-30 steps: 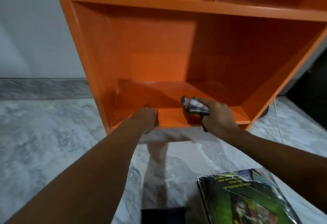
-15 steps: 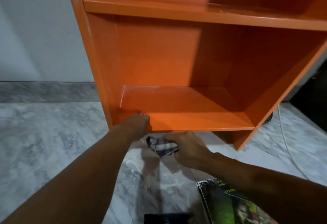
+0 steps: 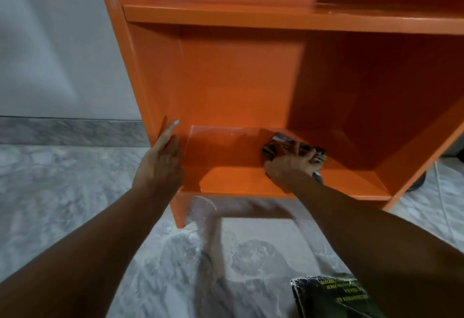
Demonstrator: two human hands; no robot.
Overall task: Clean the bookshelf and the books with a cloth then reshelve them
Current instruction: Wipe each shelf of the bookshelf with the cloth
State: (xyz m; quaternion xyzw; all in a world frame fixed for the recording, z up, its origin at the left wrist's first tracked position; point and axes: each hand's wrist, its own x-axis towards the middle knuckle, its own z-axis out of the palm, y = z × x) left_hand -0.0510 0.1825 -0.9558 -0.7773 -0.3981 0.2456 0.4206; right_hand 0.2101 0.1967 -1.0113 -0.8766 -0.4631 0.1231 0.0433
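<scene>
While the right hand (image 3: 288,167) grasps the bunched cloth (image 3: 281,145) and presses it onto the bottom board (image 3: 226,179) of the bookshelf (image 3: 251,91), roughly mid-width and close to the back panel (image 3: 238,79), the step in hand reads as wiping the lowest compartment; reshelving not yet begun. Left hand (image 3: 160,159): released, fingers straight, laid flat against the front edge of the bookshelf's left side panel (image 3: 140,86), apparently to steady the unit. One book (image 3: 331,300) lies flat on the floor (image 3: 50,192) in front of the bookshelf, toward its right side, partly cut off by the frame; whether others lie nearby cannot be told. Judgement on next move: draw the cloth along the board into the corners, where pale dust shows along the back-left seam, then up the inner walls. Edges to mind: the right side panel (image 3: 414,157) closes the stroke on that side, the upper board (image 3: 251,16) caps the space overhead, and the front lip of the bottom board is open, so dust can be swept forward and off. Room: bare board shows on both sides of the cloth, more toward the left side panel. A cable (image 3: 444,207) runs on the floor just beside the bookshelf's right foot, outside the compartment. Pale dust streaks the floor below the front lip.
</scene>
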